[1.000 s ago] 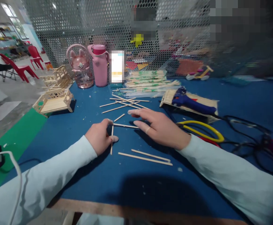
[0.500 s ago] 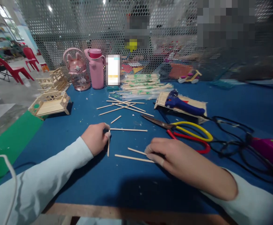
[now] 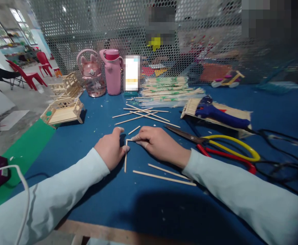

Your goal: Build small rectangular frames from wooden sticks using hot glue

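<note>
My left hand (image 3: 111, 148) rests on the blue table (image 3: 92, 190) and pinches a thin wooden stick (image 3: 125, 160) that runs toward me. My right hand (image 3: 157, 142) lies right beside it, fingertips closed on the end of a second stick that meets the first one at its far tip; most of that stick is hidden under the hand. Two more loose sticks (image 3: 164, 175) lie just in front of my right wrist. Both arms wear pale blue sleeves.
Yellow and red scissors (image 3: 222, 148) lie right of my hand. Behind are scattered sticks (image 3: 143, 114), a stick bundle (image 3: 169, 90), a blue glue gun (image 3: 216, 112) on a mat, a pink bottle (image 3: 112, 71), a pink fan (image 3: 91, 75) and wooden models (image 3: 63, 110). Black cables (image 3: 284, 149) sit right; mesh stands behind.
My right hand has moved from the near sticks back up to the left hand and closed on the end of the cross stick. The left hand has stayed put.
</note>
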Demonstrator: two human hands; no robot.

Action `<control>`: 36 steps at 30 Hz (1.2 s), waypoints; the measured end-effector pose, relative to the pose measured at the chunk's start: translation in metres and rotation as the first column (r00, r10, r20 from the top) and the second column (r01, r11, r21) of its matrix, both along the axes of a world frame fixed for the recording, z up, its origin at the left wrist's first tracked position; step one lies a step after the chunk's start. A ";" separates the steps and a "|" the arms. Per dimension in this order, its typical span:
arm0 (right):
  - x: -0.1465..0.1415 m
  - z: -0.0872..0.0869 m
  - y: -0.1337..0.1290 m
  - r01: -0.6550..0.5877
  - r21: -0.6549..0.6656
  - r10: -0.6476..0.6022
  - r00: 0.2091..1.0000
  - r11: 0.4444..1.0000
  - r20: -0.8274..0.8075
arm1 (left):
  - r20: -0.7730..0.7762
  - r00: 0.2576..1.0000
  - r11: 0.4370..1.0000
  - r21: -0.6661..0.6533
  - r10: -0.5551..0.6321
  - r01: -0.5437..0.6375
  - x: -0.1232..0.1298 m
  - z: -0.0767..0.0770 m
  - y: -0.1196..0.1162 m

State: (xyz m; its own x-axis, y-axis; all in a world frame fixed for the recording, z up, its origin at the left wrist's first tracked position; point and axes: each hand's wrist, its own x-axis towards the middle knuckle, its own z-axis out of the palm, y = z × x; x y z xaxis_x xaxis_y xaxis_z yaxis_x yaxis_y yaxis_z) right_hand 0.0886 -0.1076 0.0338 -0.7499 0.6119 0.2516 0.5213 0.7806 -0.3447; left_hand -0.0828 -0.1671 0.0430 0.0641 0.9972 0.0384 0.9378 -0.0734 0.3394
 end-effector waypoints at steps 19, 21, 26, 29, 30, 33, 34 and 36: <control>0.002 0.007 0.002 -0.109 0.169 0.069 0.971 0.979 0.231 | -0.053 0.983 0.984 0.022 -0.177 0.178 -0.001 0.007 0.005; 0.003 0.005 0.005 -0.106 0.144 0.075 0.975 0.984 0.208 | -0.066 0.983 0.984 0.018 -0.173 0.175 0.000 0.008 0.005; 0.002 0.003 0.005 -0.087 0.096 0.069 0.982 0.992 0.177 | -0.141 0.978 0.985 0.063 -0.152 0.162 0.003 0.006 0.002; 0.002 0.003 0.004 -0.093 0.109 0.073 0.982 0.990 0.176 | -0.146 0.979 0.984 0.094 -0.139 0.153 0.004 0.006 0.000; 0.002 0.003 0.004 -0.095 0.114 0.074 0.981 0.989 0.177 | -0.139 0.981 0.984 0.091 -0.138 0.151 0.004 0.006 0.000; 0.001 0.003 0.004 -0.093 0.124 0.070 0.982 0.988 0.173 | -0.113 0.983 0.987 0.047 -0.147 0.153 0.003 0.006 0.001; 0.001 0.003 0.004 -0.091 0.125 0.069 0.983 0.988 0.169 | -0.107 0.982 0.987 0.033 -0.152 0.157 0.003 0.006 0.002; 0.001 0.003 0.005 -0.087 0.120 0.067 0.985 0.989 0.162 | -0.101 0.982 0.986 0.026 -0.161 0.164 0.003 0.007 0.004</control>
